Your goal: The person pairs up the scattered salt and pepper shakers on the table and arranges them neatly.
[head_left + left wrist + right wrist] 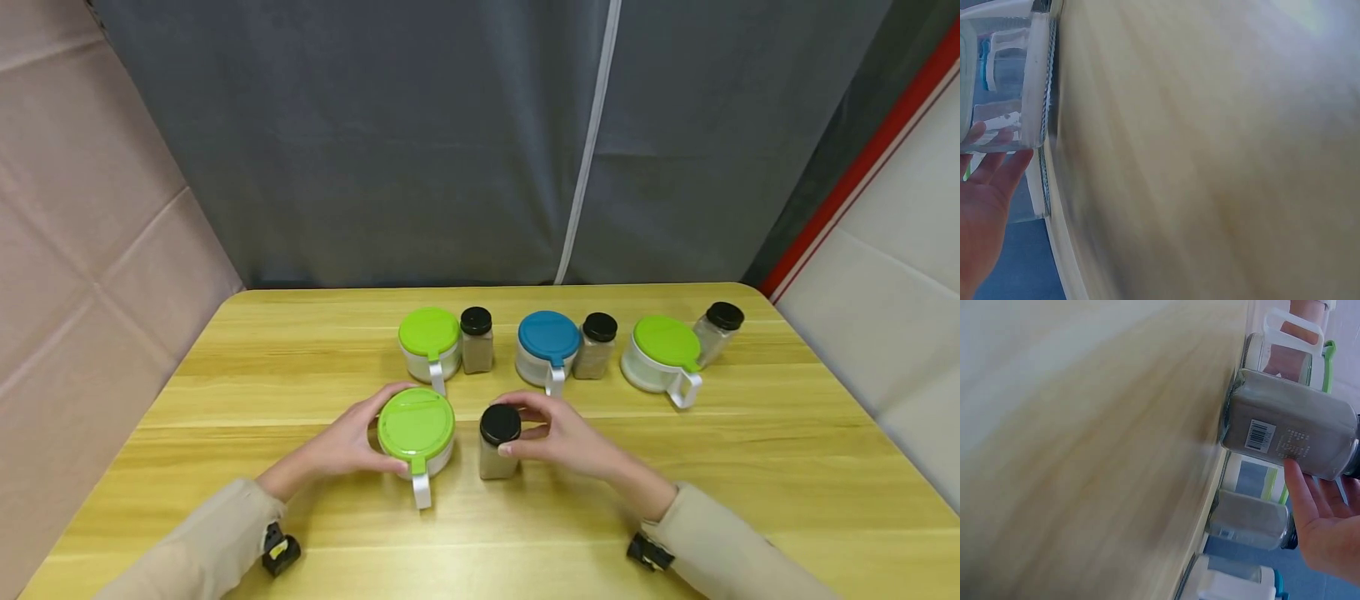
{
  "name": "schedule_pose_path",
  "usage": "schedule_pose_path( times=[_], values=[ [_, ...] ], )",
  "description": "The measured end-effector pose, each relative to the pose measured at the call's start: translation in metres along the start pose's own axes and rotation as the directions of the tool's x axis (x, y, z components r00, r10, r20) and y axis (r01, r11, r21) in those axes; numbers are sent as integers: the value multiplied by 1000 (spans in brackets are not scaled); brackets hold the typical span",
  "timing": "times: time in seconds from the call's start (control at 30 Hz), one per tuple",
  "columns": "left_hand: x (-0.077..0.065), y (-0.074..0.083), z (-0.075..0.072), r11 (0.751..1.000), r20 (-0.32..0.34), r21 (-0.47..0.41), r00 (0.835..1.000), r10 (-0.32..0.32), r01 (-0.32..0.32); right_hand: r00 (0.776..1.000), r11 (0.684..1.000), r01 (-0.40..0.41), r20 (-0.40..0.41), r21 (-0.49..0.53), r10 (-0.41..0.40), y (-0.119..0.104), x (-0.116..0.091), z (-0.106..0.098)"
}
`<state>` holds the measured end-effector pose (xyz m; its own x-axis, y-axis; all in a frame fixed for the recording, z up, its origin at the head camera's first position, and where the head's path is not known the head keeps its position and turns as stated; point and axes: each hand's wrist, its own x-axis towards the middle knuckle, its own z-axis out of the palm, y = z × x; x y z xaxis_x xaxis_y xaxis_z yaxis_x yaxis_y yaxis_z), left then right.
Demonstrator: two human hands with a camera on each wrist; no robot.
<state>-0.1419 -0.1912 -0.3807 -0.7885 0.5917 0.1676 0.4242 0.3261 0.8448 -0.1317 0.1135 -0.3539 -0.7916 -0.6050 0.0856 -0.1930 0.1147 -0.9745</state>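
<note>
A seasoning pot with a green lid and a white handle stands upright at the front middle of the table. My left hand curls round its left side, thumb in front and fingers behind. Through its clear wall in the left wrist view, some of my fingertips show. Just to the right, my right hand grips a spice jar with a black lid, thumb and fingers on its right side near the top. In the right wrist view, this jar bears a barcode label and holds greyish powder.
Behind stand another green-lidded pot, a blue-lidded pot and a third green-lidded pot. Each has a black-lidded spice jar beside it: one left, one middle, one right. A grey curtain hangs past the wooden table's far edge.
</note>
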Motion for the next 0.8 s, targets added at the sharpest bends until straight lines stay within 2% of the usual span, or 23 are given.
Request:
schedule_pose_path(
  times=[0.2,0.33,0.5,0.6,0.8],
  values=[
    [2,-3,0,1000,7,-23,1000,-5,5,1000,1000,15,5,-3,-15,-3,9,7],
    [4,-7,0,999,6,-33,1000,4,-4,1000,1000,23,7,-7,-23,5,15,8],
    [5,-9,0,999,4,-30,1000,24,-23,1000,1000,6,-7,-12,-6,-4,19,12],
    [6,-4,0,999,10,-31,1000,24,-24,1000,1000,6,-8,-8,-6,-15,19,15],
    [7,17,-4,998,45,-57,999,28,-26,1000,1000,7,3,-17,-7,-23,21,19]
  ],
)
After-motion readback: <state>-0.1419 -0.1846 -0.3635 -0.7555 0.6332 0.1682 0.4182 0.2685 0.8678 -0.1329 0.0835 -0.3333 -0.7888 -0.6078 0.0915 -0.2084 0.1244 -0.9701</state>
